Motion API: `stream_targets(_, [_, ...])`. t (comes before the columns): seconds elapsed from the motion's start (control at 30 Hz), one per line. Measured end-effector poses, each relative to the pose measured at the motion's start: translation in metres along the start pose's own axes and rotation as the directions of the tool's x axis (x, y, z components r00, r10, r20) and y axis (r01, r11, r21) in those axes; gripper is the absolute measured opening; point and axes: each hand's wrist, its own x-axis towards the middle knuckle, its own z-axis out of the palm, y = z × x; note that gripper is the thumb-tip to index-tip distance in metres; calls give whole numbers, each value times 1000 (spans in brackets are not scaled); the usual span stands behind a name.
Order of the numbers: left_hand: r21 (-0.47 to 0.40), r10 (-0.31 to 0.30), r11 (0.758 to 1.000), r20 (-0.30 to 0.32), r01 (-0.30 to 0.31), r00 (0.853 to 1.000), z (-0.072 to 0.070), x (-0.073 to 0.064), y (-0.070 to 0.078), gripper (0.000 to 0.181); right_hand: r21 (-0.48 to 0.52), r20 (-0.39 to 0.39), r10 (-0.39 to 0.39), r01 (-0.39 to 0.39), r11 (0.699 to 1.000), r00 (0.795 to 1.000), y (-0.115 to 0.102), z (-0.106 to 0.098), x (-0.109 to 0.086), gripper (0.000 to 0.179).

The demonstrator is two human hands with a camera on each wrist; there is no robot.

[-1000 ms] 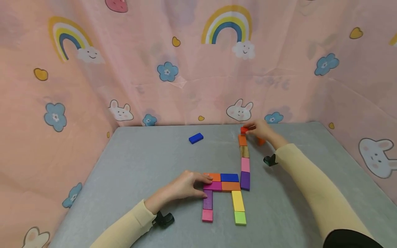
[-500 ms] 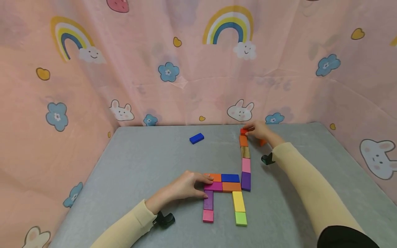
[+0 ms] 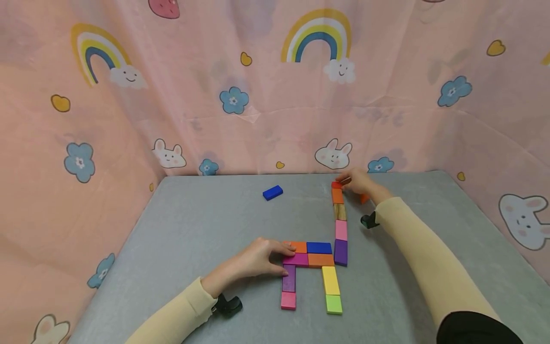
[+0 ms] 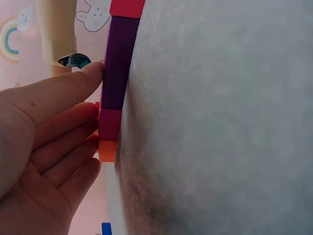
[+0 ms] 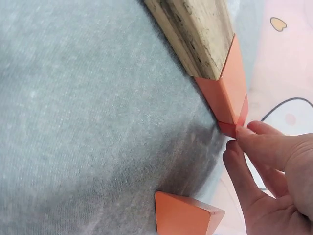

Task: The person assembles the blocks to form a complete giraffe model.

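Note:
Flat coloured wooden blocks lie in a figure on the grey table. My right hand (image 3: 358,183) is at the far end of its upright column, pinching a small red block (image 5: 229,129) that sits against an orange block (image 5: 225,95). Below come a wood-grain block (image 3: 339,211), a pink block (image 3: 341,230) and a dark purple block (image 3: 341,252). My left hand (image 3: 257,258) rests its fairly straight fingertips on the magenta block (image 3: 300,260) and its thumb against the purple block (image 4: 117,63). That hand partly covers an orange block (image 3: 299,246).
A loose blue block (image 3: 272,192) lies at the back of the table (image 3: 206,215). Another orange block (image 5: 181,215) lies right of the column, partly hidden by my right arm in the head view. A patterned pink cloth (image 3: 275,119) hangs behind the table.
The red block has come slightly nearer to me and now meets the orange block's end. My right hand has shifted a little left with it. The left hand stays put.

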Motion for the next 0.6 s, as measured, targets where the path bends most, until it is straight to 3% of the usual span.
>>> stream_targets(0.3, [-14,-3,1000,0,3,1000,1,0,-1,46,3,16,2,-2,1000,1000,0,2,-1,37])
stream_targets(0.6, [-11,6,1000,-2,-6,1000,0,0,0,45,-41,-62,41,-44,998,997,2,6,2,31])
